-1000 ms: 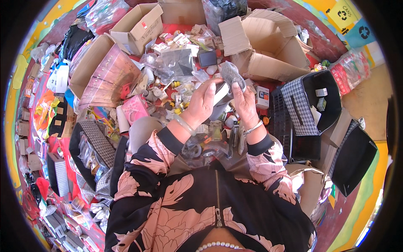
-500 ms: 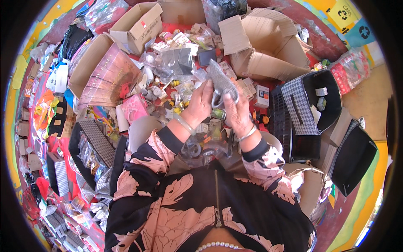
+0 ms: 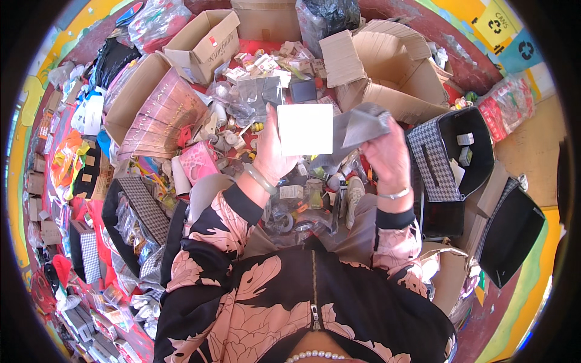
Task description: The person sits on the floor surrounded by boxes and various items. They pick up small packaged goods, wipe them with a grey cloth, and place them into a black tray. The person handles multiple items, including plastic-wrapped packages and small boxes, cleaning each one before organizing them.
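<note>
Fingers of the left hand (image 3: 272, 150) are closed on a white square (image 3: 307, 130) by its left edge, likely steadying it. The right hand (image 3: 390, 156), blurred, grips grey plastic (image 3: 358, 126), seemingly holding it aside. Both 2 are above a cluttered heap (image 3: 261, 64).

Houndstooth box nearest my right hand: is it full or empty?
Neither: the houndstooth box holds small cartons, and bare black lining shows around them.

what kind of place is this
Probably a recycling or sorting area: a blue sign bears a recycling symbol, and a large open cardboard box and a houndstooth-patterned bin stand around heaped small packages.
</note>
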The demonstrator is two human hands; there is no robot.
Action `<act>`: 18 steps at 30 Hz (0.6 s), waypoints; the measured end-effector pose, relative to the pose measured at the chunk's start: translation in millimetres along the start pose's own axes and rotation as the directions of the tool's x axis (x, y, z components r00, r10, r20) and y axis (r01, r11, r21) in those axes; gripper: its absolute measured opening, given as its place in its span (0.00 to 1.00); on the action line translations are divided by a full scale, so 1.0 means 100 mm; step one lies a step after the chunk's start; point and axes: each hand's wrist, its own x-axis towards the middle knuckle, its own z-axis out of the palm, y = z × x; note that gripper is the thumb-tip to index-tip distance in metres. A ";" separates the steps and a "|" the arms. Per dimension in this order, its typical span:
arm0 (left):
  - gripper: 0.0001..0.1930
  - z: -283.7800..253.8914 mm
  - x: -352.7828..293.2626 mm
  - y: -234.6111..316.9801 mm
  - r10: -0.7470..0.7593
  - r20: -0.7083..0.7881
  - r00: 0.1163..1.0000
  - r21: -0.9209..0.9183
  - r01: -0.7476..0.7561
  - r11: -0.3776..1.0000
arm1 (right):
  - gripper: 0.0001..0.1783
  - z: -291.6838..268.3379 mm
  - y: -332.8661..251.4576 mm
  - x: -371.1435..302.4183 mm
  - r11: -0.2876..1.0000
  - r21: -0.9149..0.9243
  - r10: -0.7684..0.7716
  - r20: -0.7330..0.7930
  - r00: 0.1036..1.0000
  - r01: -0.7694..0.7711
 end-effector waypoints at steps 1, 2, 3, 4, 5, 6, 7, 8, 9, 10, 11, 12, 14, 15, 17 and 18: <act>0.34 0.02 0.01 0.01 -0.047 0.002 0.999 -0.109 0.047 0.993 | 0.22 0.06 -0.10 -0.09 0.997 0.060 -0.067 0.172 0.983 0.058; 0.35 0.02 0.00 0.03 -0.092 0.006 0.996 -0.219 0.091 0.971 | 0.24 0.17 -0.20 -0.19 0.987 0.129 -0.137 0.332 0.933 0.099; 0.36 -0.02 0.00 0.04 -0.101 0.050 0.994 -0.259 0.111 0.959 | 0.24 0.30 -0.31 -0.28 0.959 -0.035 -0.271 0.186 0.945 0.282; 0.37 -0.08 0.01 0.04 -0.108 0.095 0.990 -0.299 0.132 0.945 | 0.27 0.24 -0.38 -0.27 0.915 -0.011 -0.396 0.164 0.903 0.403; 0.38 -0.12 0.01 0.05 -0.114 0.141 0.983 -0.336 0.156 0.929 | 0.29 0.19 -0.37 -0.22 0.917 0.081 -0.398 0.255 0.881 0.391; 0.38 -0.09 0.04 0.04 -0.123 0.176 0.977 -0.365 0.181 0.913 | 0.30 0.09 -0.35 -0.15 0.908 0.168 -0.419 0.339 0.842 0.384; 0.38 -0.06 0.04 0.03 -0.126 0.206 0.970 -0.393 0.200 0.897 | 0.32 0.04 -0.17 -0.04 0.825 -0.110 -0.559 -0.008 0.829 0.555; 0.39 -0.01 0.04 0.04 -0.130 0.245 0.961 -0.422 0.227 0.878 | 0.31 -0.82 -0.01 0.20 0.812 0.512 -0.434 0.209 0.877 0.280; 0.39 0.03 0.00 0.07 -0.139 0.164 0.977 -0.473 0.201 0.858 | 0.26 -0.74 0.11 0.22 0.881 0.050 -0.472 0.149 0.869 0.470; 0.38 0.03 0.02 0.07 -0.136 0.188 0.973 -0.464 0.210 0.861 | 0.21 -0.54 0.23 0.16 0.731 -0.438 -0.535 0.110 0.838 0.524; 0.37 0.01 0.02 0.06 -0.132 0.209 0.969 -0.456 0.216 0.863 | 0.19 -0.32 0.25 0.08 0.866 -0.226 -0.443 0.067 0.894 0.446; 0.37 -0.02 0.02 0.03 -0.131 0.233 0.964 -0.451 0.227 0.863 | 0.17 -0.07 0.22 -0.02 0.940 -0.002 -0.341 0.047 0.939 0.341; 0.35 -0.12 0.02 -0.02 -0.157 0.195 0.968 -0.443 0.230 0.866 | 0.14 0.07 0.26 -0.03 0.952 -0.038 -0.301 0.072 0.951 0.304; 0.34 -0.14 0.04 -0.05 -0.172 0.183 0.968 -0.442 0.238 0.865 | 0.13 0.00 0.31 0.03 0.877 -0.297 -0.365 0.102 0.925 0.379; 0.31 -0.05 0.04 -0.10 -0.246 0.074 0.967 -0.402 0.254 0.880 | 0.15 0.08 0.47 0.00 0.581 -0.664 -0.436 0.235 0.869 0.471; 0.30 0.01 0.03 -0.12 -0.275 0.015 0.961 -0.386 0.259 0.885 | 0.16 0.14 0.60 -0.01 0.402 -0.756 -0.457 0.323 0.829 0.516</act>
